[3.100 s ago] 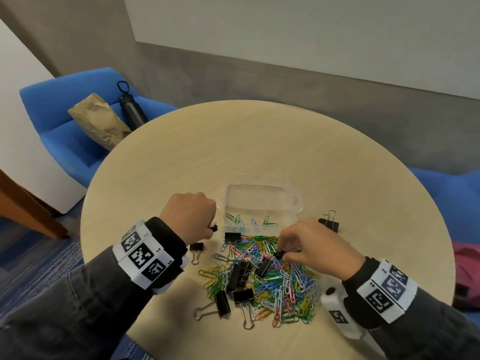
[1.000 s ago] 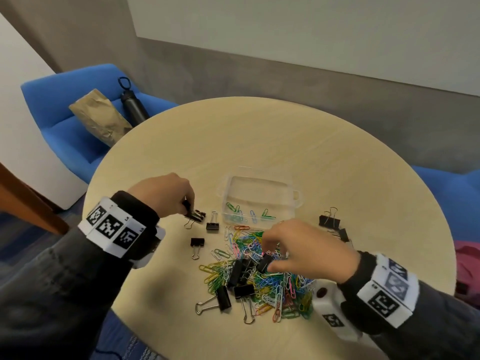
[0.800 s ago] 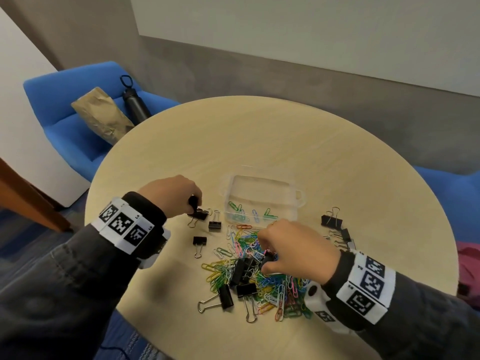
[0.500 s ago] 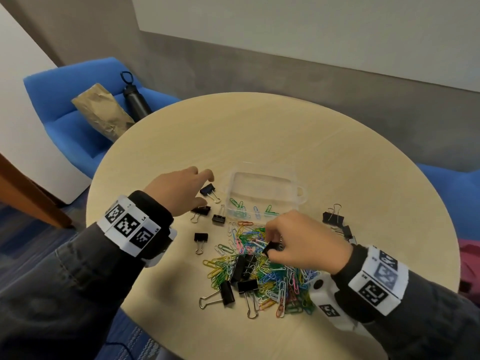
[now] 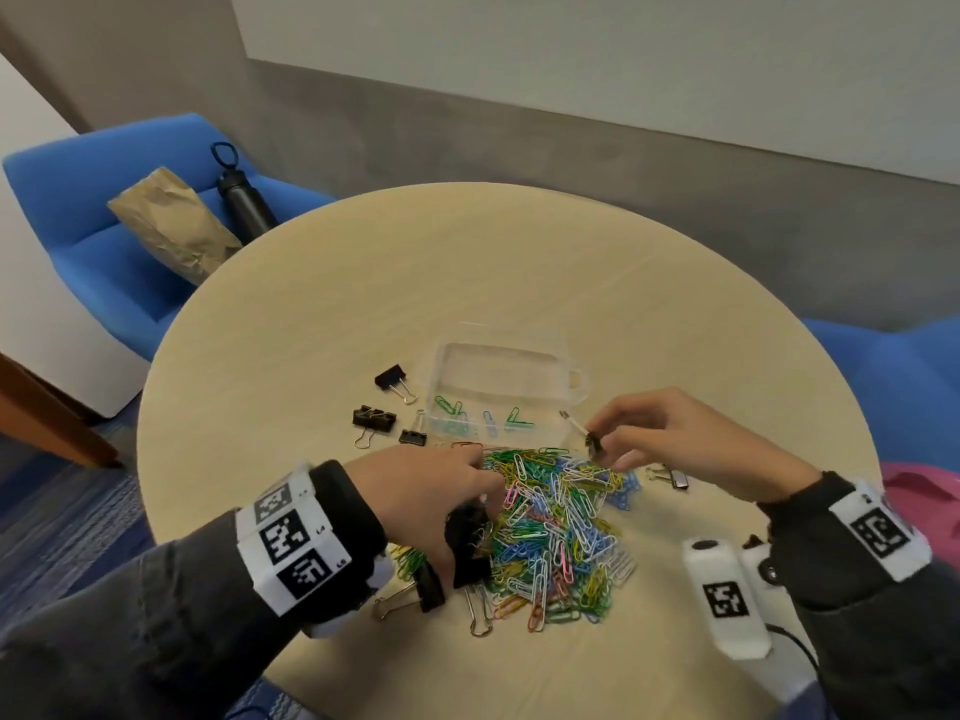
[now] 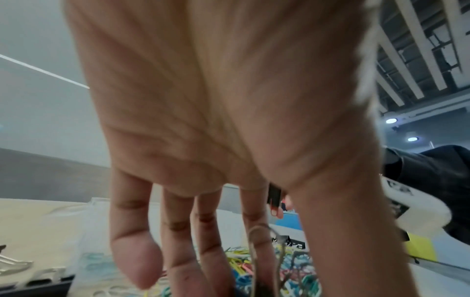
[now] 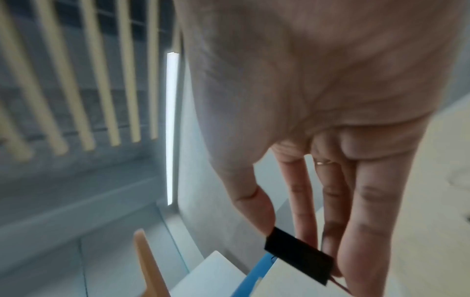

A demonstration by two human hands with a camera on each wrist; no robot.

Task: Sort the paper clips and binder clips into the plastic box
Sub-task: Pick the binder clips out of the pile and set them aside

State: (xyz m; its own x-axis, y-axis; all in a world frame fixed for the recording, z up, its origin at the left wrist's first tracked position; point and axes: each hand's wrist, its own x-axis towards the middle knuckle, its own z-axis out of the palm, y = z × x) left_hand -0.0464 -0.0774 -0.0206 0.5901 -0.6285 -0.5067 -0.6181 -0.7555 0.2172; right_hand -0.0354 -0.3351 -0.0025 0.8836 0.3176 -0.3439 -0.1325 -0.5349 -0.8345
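A heap of coloured paper clips (image 5: 556,522) lies on the round table, in front of a clear plastic box (image 5: 576,379) with a few paper clips in its near compartment. My left hand (image 5: 483,506) reaches down with straight fingers onto black binder clips (image 5: 467,558) at the heap's left edge. A wire handle (image 6: 262,241) stands between its index finger and thumb; the fingertips are hidden. My right hand (image 5: 597,444) pinches a small black binder clip (image 7: 297,255), lifted above the heap's far right, beside the box's front right corner.
Three binder clips (image 5: 374,418) lie left of the box and more (image 5: 675,478) lie under my right wrist. A blue chair (image 5: 104,262) behind the table holds a paper bag (image 5: 171,226) and a black bottle (image 5: 244,200). Another blue seat (image 5: 909,366) stands at right.
My left hand let go of a binder clip left of the box and came back to the heap. My right hand lifted a small binder clip out of the heap, up and rightward.
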